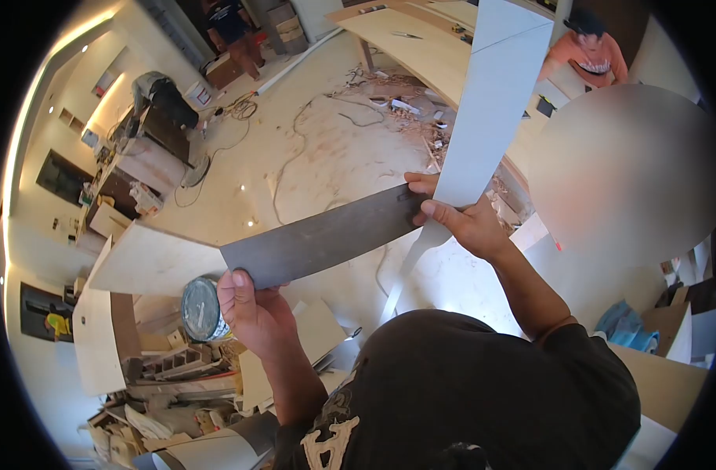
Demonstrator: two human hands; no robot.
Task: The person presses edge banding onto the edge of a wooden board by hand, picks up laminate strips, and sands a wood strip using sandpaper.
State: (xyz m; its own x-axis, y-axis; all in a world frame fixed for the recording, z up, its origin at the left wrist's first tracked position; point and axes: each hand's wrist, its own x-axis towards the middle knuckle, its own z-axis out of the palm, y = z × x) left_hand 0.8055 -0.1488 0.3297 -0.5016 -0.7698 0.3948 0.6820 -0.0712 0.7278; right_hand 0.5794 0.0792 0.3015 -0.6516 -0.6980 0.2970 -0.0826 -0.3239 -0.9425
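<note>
A dark grey laminate strip (323, 239) is stretched between my two hands, sloping up to the right. My left hand (256, 313) pinches its left end, thumb on the face. Around its right end, my right hand (471, 227) is closed, and a long white strip (491, 102) passes through the same grip. That white strip rises toward the top of the view, with a thin pencil-like line across its upper part. Whether the grey and white strips are joined is hidden by my right hand.
A lidded bucket (201, 309) stands beside my left hand. Wood scraps (186, 364) pile up at lower left. A plywood-topped table (413, 39) is ahead, with debris and cords on the floor. One person (589, 59) is at the right; another (233, 31) stands at the back.
</note>
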